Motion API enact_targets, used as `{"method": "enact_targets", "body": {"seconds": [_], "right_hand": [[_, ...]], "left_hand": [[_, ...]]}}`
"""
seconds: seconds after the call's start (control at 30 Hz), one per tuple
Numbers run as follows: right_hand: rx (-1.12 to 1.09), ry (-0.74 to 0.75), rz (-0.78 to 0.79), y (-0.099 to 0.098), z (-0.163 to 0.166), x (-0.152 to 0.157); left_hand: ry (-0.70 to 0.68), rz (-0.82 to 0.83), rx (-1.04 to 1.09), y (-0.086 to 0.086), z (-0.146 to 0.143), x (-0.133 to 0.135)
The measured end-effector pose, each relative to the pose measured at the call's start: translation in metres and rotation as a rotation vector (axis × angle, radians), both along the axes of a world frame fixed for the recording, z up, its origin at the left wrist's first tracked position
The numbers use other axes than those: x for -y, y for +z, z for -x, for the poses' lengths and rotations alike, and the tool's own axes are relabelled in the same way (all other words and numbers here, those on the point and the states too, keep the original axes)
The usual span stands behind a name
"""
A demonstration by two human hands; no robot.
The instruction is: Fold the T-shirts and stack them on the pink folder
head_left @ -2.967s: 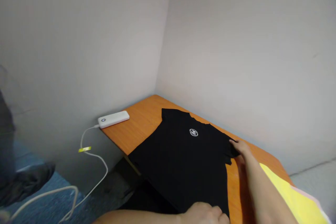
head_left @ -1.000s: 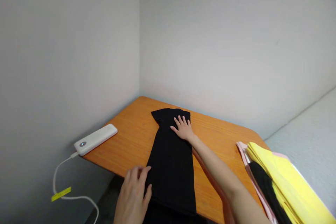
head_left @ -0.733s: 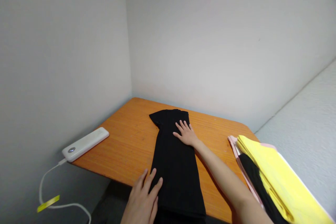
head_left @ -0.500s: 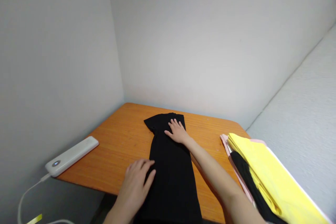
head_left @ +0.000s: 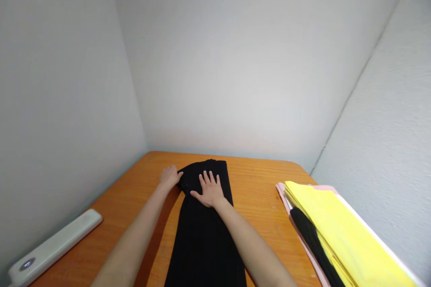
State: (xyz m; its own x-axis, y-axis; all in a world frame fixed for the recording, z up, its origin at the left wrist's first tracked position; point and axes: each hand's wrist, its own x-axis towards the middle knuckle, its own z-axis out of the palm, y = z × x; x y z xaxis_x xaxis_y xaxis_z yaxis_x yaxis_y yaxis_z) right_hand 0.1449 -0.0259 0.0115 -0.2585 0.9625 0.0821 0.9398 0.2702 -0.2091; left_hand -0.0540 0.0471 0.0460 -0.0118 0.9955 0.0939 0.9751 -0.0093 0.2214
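Note:
A black T-shirt [head_left: 205, 237], folded lengthwise into a narrow strip, lies on the orange wooden table [head_left: 259, 188]. My right hand [head_left: 209, 189] rests flat on its far part, fingers spread. At the strip's far left corner my left hand [head_left: 169, 176] has its fingers curled round the sleeve edge of the fabric. Both forearms reach in from the bottom of the view.
A white power bank [head_left: 50, 247] lies at the table's left edge. A stack of folded clothes, yellow [head_left: 340, 228] on top with black and pink beneath, sits at the right. Grey walls close in behind and to both sides.
My left hand has gone from the near end of the strip to its far left corner and closed on the fabric. My right hand stays flat on the shirt. The view has tilted.

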Motion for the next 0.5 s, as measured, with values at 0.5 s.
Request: {"method": "enact_targets", "body": {"seconds": [0.5], "right_hand": [[-0.048, 0.052, -0.037, 0.005, -0.004, 0.001]], "left_hand": [[-0.132, 0.329, 0.011, 0.055, -0.050, -0.054]]}}
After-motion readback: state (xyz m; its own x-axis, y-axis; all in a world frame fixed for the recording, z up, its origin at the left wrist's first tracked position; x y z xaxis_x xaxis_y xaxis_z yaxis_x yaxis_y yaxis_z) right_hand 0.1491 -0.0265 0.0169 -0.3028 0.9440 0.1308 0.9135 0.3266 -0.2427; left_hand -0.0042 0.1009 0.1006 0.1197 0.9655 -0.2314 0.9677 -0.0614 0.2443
